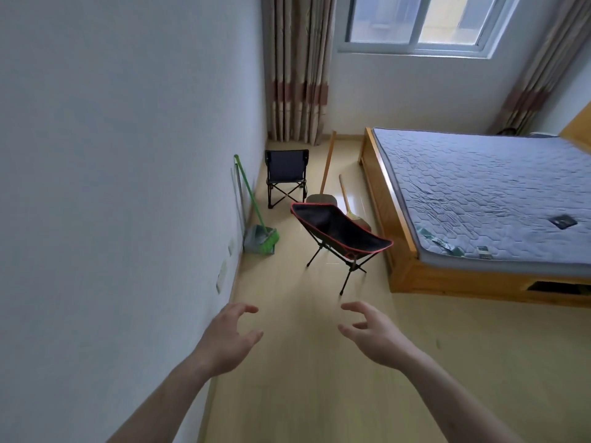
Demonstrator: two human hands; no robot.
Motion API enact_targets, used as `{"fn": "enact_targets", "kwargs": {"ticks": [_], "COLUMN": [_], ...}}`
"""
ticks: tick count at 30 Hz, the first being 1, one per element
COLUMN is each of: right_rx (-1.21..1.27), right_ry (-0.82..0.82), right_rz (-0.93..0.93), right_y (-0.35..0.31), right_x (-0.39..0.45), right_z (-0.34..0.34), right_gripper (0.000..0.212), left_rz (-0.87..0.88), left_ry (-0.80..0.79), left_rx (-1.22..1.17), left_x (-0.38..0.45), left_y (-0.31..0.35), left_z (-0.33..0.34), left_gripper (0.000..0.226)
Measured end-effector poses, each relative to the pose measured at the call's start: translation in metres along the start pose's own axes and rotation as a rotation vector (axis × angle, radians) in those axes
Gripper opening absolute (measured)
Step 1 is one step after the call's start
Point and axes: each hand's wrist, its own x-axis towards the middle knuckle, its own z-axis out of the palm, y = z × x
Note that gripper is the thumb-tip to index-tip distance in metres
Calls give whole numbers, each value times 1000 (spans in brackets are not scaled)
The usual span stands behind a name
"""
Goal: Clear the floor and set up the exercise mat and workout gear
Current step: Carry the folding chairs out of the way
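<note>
Hands out in front of us, both empty. Our left hand [228, 335] has fingers spread and loosely curved, thumb apart, nothing in it. Our right hand [371, 334] is the same: fingers wide, slightly hooked, gripping nothing. Both hover over bare floor [303, 378], apart from each other.

Just beyond the right fingertips, the red-trimmed folding chair [339, 235] stands tilted on its thin legs, not touched. Left of that, past the left fingertips, a green broom [256, 206] leans on the wall [112, 155] with its head in a grey dustpan [254, 239].

Behind the red-trimmed chair, two wooden-handled tools [327, 167] sit on the floor; heads partly hidden by the chair. Further out, a small dark camp chair [286, 174] stands near the corner. Right of our fingers, the wooden bed [403, 270] carries a bare quilted mattress [486, 193]. Curtains [297, 68] and window [422, 20] at the far wall.

We see no mat or workout gear.
</note>
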Motion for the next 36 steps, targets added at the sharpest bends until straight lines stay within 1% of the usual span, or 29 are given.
{"fn": "enact_targets", "kwargs": {"ticks": [3, 6, 11, 15, 16, 19, 25, 30, 36], "right_rx": [52, 81, 124, 152, 167, 173, 143, 153, 210], "right_ry": [37, 59, 121, 130, 123, 98, 7, 8, 40], "right_rz": [23, 77, 146, 159, 166, 193, 265, 335, 477], "right_y": [-14, -13, -3, 6, 15, 25, 48, 67, 90], "right_x": [51, 89, 160, 231, 258, 302, 403, 456, 529], "right_z": [-6, -21, -63, -92, -103, -121, -171, -198, -211], "right_gripper": [45, 50, 57, 57, 57, 58, 57, 57, 57], "left_rz": [14, 26, 53, 44, 30, -39, -160, -241, -387], "left_ry": [-37, -100, -182, -182, -185, -209, -208, -219, -286], "left_rx": [31, 21, 38, 60, 66, 71, 76, 71, 42], "left_x": [77, 141, 238, 315, 343, 387, 487, 551, 663], "left_y": [-1, 12, 38, 57, 63, 72, 96, 98, 85], "left_z": [-22, -31, -22, -6, 3, 11, 20, 25, 35], "left_gripper": [44, 42, 37, 39, 39, 40, 42, 46, 46]}}
